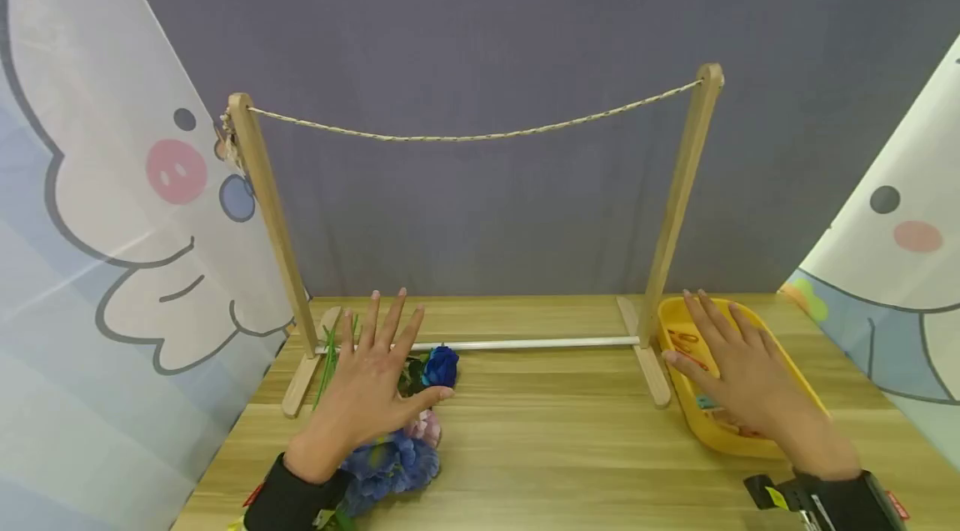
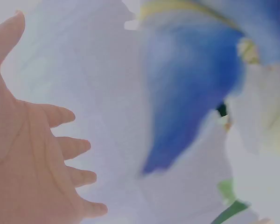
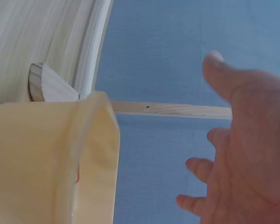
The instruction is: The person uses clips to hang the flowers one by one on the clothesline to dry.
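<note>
With fingers spread straight, my left hand [image 1: 367, 385] is held over artificial flowers on the left of the table; its palm shows in the left wrist view. Beneath and beside it lie a dark blue rose [image 1: 440, 367], a pink flower [image 1: 424, 428] and a larger blue flower [image 1: 397, 464], with green stems [image 1: 327, 360] behind the hand. My right hand [image 1: 742, 373], also flat with fingers apart, hovers over a yellow basket [image 1: 705, 436] of small coloured clips [image 1: 684, 339] and hides part of its contents. Neither hand holds anything.
Behind the hands stands a wooden frame with a left post [image 1: 273, 222], a right post [image 1: 681, 197], a sagging rope [image 1: 465, 137] between their tops and a white rod [image 1: 540, 343] low down. Grey cloth [image 1: 480, 22] hangs behind, with cartoon-printed curtains [image 1: 97, 181] at the sides.
</note>
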Demonstrator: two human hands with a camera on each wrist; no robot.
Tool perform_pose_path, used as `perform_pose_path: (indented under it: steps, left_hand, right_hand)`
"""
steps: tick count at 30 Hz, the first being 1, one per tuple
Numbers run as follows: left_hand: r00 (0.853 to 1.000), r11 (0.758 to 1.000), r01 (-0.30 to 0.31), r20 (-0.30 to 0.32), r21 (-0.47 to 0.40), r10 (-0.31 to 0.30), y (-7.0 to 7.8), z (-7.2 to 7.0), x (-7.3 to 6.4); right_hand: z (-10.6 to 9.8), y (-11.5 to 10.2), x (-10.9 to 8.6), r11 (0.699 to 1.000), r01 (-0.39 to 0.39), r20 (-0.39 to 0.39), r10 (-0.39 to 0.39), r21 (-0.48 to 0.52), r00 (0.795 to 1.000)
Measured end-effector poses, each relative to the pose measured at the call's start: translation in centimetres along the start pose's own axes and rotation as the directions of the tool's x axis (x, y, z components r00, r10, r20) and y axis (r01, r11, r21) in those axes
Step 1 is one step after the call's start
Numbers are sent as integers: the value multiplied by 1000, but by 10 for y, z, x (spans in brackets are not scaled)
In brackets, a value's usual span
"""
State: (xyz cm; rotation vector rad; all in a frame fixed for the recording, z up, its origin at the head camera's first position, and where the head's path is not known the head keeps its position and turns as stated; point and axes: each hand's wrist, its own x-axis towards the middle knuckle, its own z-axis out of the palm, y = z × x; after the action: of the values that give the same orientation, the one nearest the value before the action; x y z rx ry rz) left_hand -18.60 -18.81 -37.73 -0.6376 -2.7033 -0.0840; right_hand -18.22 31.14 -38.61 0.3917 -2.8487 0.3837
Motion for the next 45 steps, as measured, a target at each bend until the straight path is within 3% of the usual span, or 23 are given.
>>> perform_pose_path:
  steps: [4,8,12,14,23,30,36,40,45]
  left_hand:
    - [1000,1000,-24,5,-2,25,2,-17,-6]
    - [999,999,-37,-11,40,38,-5,-32,-8]
    - [998,998,-47,-46,39,48,-16,-41,-3]
    - [996,998,-56,-70,22,57,-23,-41,2]
    - [993,995,-85,-91,-53,80,-50,-25,7]
    - [995,994,-70,-75,-90,63,-67,-16,6]
    - [1000,988,14,23,-156,-11,-76,-8,3]
    - [992,961,97,104,-259,-72,-83,4,-1]
    - [986,938,146,124,-314,-112,-91,20,-5]
  right_hand:
    - [-3,0,0,1000,16,22,-16,-12,1000]
    - [-3,1,1,994,90,-27,-91,-55,995]
    - [-5,7,4,981,173,-81,-181,-92,980]
    - [-8,12,4,979,179,-63,-185,-93,981]
    - [-17,28,8,977,189,78,-182,-95,980]
    - [-16,39,8,993,114,257,-104,-23,961]
    - [-7,53,3,995,95,299,-84,-22,951]
    - [-1,58,0,995,99,287,-98,12,953]
    - [4,62,-3,996,76,301,-89,54,950]
